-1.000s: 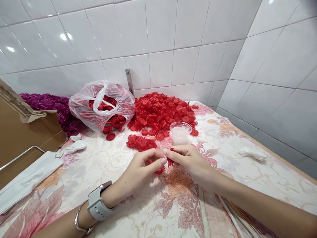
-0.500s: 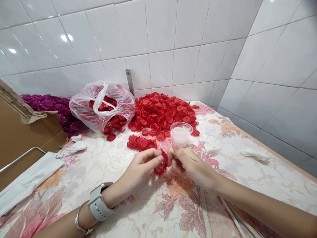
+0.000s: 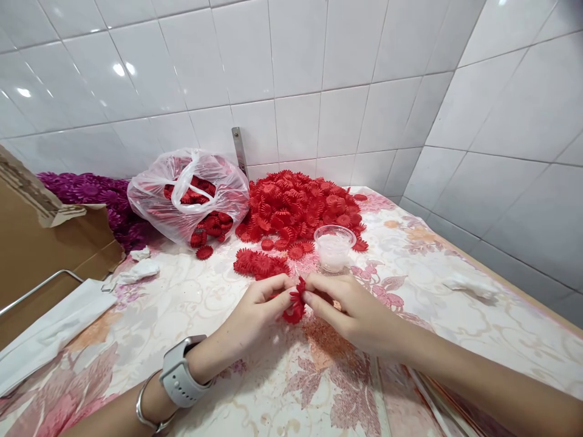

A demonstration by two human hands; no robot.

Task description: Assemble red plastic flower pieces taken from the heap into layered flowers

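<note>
Between my hands is a red artificial flower with fringed petals, held just above the tablecloth. My left hand pinches it between thumb and fingers from the left. From the right, the thumb and fingertips of my right hand close on its upper edge. Just beyond my fingers lies a short row of red flowers, pressed side by side. A clear plastic cup with whitish contents stands past my right hand. Behind it rises a large heap of loose red flowers.
A translucent plastic bag of red flowers stands left of the heap, with purple flowers behind it. A cardboard box fills the left edge. White scraps lie near it. Tiled walls bound the table's back and right.
My right hand has turned and moved slightly left, from beside the cup's base onto the flower, its fingertips now touching the petals. My left hand stays nearly in place.
</note>
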